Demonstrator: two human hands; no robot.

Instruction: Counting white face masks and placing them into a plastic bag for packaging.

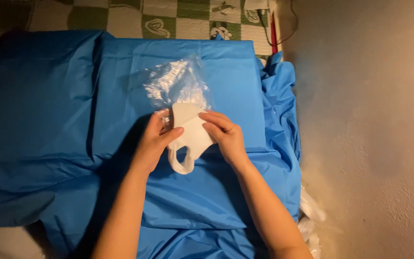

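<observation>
Both hands, left hand (155, 139) and right hand (224, 134), are pinching the white face mask (191, 136) half out of its clear plastic wrapper (176, 84) over the blue sheet (73, 120), and I'm guessing it's feather-light, floppy, best gripped by its edges.

Blue sheet (97, 96): smooth synthetic cloth, creasing, showing slight sheen. Bag (176, 81): clear crinkled plastic, glinting. Mask (192, 136): white matt soft fabric. Wall (370, 120): rough matt plaster.

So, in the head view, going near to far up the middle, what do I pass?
Blue sheet → white face mask, held between left hand and right hand → clear plastic bag → green-and-cream checked cloth.
</observation>
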